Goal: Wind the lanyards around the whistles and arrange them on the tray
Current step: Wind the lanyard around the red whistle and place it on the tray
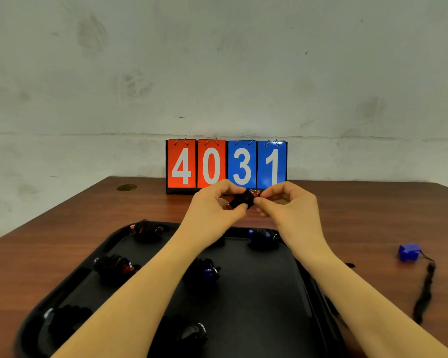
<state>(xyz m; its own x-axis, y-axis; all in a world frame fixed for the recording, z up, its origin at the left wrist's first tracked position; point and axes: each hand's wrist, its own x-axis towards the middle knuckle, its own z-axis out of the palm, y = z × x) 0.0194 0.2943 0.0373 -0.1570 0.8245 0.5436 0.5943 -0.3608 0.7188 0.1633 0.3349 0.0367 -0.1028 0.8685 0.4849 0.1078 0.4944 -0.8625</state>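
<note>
Both hands are raised above the far edge of the tray, with the whistle pinched between them: the left hand holds its dark, cord-covered body between thumb and curled fingers, while the right hand pinches at the end where a red part and a small metal ring show. So each grip is closed on the same small bundle. It looks light and hard under the wrap, whereas the lanyard is soft and limp and probably apt to spring loose, so the sensible hold is across the wound turns, pressing them down, not by the ring. Below the grip, the black tray holds several wound whistles, one at its far left corner, one just under the right wrist, others nearer the person. Off to the right of the grip, on the counter, a blue whistle lies with its lanyard unwound.
</note>
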